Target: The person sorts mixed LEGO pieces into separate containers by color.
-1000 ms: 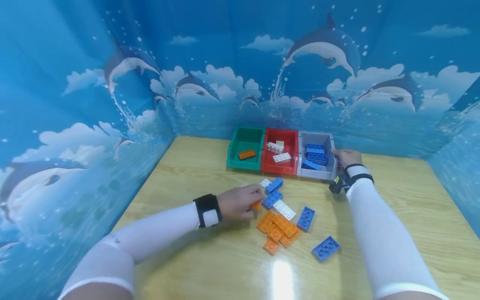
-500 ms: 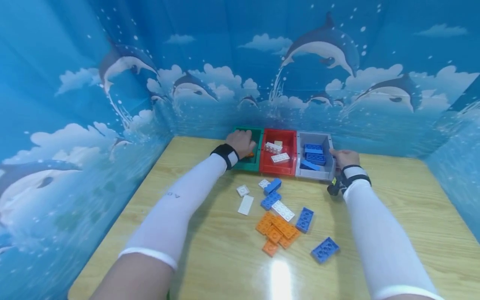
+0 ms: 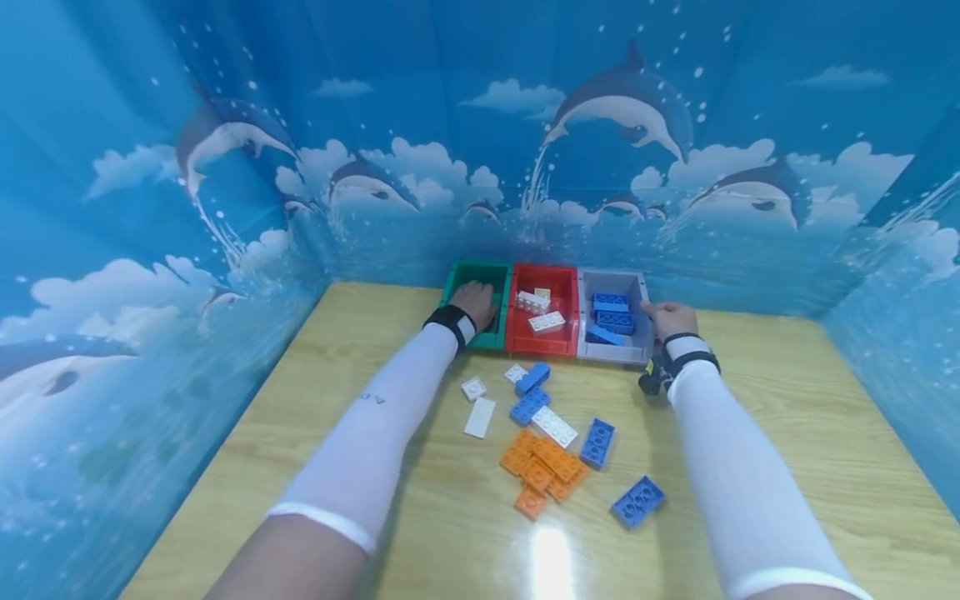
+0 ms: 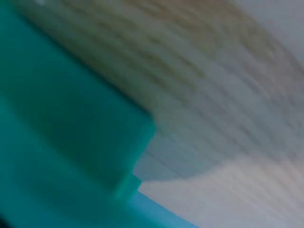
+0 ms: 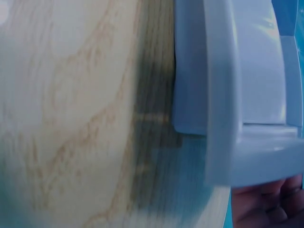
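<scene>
My left hand [image 3: 476,302] reaches down into the green bin [image 3: 491,340]; its fingertips are hidden, and so is whatever lies under them. The left wrist view shows only the green bin's wall [image 4: 85,114] and wood. On the far right of the joined row, my right hand [image 3: 672,321] grips the grey bin [image 3: 615,353] by its side rim. Curled fingers [image 5: 270,204] show beneath that rim in the right wrist view. Blue bricks [image 3: 614,322] lie in the grey bin. The red bin [image 3: 543,342] between them holds white bricks [image 3: 547,322].
Before the bins lie an orange brick pile [image 3: 553,460], a long white brick [image 3: 553,427], a flat white piece [image 3: 480,417], a small white brick [image 3: 474,388] and several blue bricks [image 3: 637,502]. A dolphin-print curtain [image 3: 390,233] closes off the table's [image 3: 360,350] back and sides.
My left hand has carried an orange brick from the loose bricks up into the green bin and now reaches deeper there. The right hand stays on the grey bin. The whole view has shifted slightly.
</scene>
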Available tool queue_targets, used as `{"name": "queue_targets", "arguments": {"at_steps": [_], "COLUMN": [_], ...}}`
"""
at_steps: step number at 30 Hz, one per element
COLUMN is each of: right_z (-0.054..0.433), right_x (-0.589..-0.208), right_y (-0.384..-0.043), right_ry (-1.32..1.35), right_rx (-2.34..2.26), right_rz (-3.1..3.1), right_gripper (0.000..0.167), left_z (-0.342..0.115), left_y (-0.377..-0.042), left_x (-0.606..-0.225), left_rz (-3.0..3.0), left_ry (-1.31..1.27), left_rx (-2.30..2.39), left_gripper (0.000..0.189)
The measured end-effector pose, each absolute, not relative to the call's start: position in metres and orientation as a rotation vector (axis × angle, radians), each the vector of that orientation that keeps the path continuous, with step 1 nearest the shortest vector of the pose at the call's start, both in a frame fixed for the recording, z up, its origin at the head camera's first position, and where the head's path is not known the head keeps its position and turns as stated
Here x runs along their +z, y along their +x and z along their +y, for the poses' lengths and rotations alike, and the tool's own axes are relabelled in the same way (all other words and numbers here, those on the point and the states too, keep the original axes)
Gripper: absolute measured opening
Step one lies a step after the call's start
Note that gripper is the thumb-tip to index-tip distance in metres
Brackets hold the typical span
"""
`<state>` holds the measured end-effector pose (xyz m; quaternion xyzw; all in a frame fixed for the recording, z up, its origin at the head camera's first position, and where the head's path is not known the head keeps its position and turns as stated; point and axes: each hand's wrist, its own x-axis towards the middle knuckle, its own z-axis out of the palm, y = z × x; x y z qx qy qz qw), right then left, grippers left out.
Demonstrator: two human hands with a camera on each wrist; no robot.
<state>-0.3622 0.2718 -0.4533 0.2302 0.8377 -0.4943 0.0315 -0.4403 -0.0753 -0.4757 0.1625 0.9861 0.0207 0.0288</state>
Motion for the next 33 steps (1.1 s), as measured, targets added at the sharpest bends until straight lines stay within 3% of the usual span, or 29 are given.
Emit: {"name": "queue_targets", "arguments": {"at_steps": [5,11,15,18,24,33], "right_z": [0.273,0.276,0.274,0.273,0.271,0.270], "right_x": [-0.454,-0.453,-0.450,-0.448,-0.448,-0.448], "right_y": [-0.361,-0.360,-0.357,-0.357,-0.355,-0.353], "right_ry": [0.704,0.698,0.686,0.670,0.672,0.679], "right_rx": [-1.519,-1.507,-1.504,-1.481,-1.473,-1.460], "right_rz": [2.570,2.534,2.523,2.535,2.536,2.553], "right_gripper": [0.053,0.063,0.066,0.068,0.067,0.068], "left_z": [-0.078,-0.090,-0.106,-0.116,-0.124,-0.119], "left_y": [-0.423,-0.366,-0.322,-0.300,-0.289,-0.295], "left_x": [-0.454,-0.434,-0.439,-0.450,-0.470,-0.468], "left_rz": [3.078,3.189,2.954,2.775,2.684,2.691], "left_ry": [0.648,0.998,1.200,1.198,1.180,1.234], "left_rx": [0.175,0.249,0.253,0.189,0.089,0.055], "left_gripper": [0.050,0.037,0.035,0.045,0.053,0.022]}}
